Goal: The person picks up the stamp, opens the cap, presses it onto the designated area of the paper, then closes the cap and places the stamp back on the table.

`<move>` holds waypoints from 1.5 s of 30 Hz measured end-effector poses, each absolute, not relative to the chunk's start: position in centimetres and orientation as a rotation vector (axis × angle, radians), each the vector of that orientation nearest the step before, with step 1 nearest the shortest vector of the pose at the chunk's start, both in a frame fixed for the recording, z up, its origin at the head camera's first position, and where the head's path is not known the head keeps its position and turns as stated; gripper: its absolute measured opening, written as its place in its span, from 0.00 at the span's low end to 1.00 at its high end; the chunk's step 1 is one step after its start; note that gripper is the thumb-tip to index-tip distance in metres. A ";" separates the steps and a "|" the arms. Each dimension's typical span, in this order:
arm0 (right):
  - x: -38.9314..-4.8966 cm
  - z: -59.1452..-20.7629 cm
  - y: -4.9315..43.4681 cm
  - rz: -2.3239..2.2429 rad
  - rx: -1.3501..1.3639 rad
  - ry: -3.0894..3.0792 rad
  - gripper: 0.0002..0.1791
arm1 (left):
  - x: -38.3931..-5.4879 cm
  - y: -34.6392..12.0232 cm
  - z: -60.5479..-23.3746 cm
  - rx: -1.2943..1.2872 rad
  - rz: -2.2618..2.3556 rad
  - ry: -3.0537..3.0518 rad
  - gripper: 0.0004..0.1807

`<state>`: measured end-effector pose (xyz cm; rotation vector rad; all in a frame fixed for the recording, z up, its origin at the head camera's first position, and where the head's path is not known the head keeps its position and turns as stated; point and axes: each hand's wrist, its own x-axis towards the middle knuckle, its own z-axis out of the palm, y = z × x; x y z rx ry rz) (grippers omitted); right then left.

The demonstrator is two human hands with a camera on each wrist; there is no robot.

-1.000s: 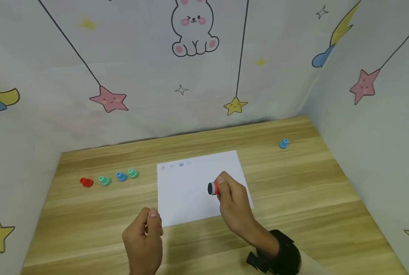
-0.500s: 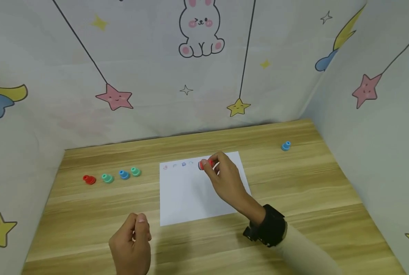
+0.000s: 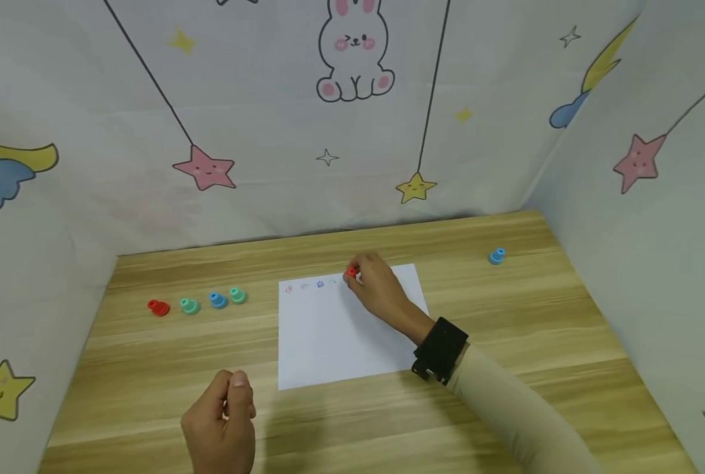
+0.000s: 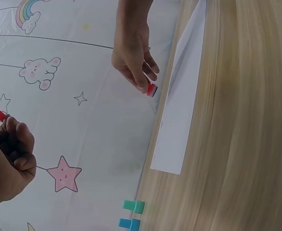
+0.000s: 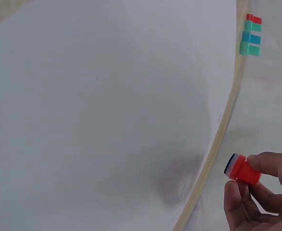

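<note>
My right hand (image 3: 378,289) pinches a small red toy stamp (image 5: 248,172) between thumb and fingers, over the top edge of a white sheet of paper (image 3: 340,342). In the right wrist view its dark stamping face points away from the fingers. Several small faint prints (image 3: 320,284) in red, green and blue run along the sheet's upper left. My left hand (image 3: 220,421) is curled in front of the sheet's lower left corner. At the edge of the left wrist view, a red piece (image 4: 0,114) shows in its grip, mostly hidden; its kind cannot be told.
On the table's left stand a red stamp (image 3: 158,307), a green one (image 3: 189,305), a blue one (image 3: 218,300) and another green one (image 3: 237,295). Another blue stamp (image 3: 497,256) is at the back right. Printed cloth walls (image 3: 269,131) close off the back and sides.
My right hand has carried the red stamp from over the sheet's middle to its top edge, beside the row of prints. My left hand has drawn slightly left, still curled.
</note>
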<state>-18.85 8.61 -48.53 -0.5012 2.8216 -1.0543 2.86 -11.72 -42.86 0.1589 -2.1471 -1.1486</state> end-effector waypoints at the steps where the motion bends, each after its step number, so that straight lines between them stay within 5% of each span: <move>1: -19.0 -48.7 8.5 -1.040 -0.504 2.824 0.10 | 2.8 -11.7 -42.9 0.163 -1.145 -2.149 0.24; 24: -20.8 -50.9 7.5 -0.884 -0.628 2.844 0.07 | 2.5 -12.0 -42.6 0.148 -1.117 -2.163 0.23; 36: -21.4 -50.0 7.0 -0.861 -0.678 2.846 0.02 | 2.3 -11.8 -43.4 0.093 -1.133 -2.156 0.23; 45: -20.8 -48.2 7.9 -1.010 -0.588 2.797 0.07 | 2.6 -12.0 -43.9 0.071 -1.124 -2.164 0.21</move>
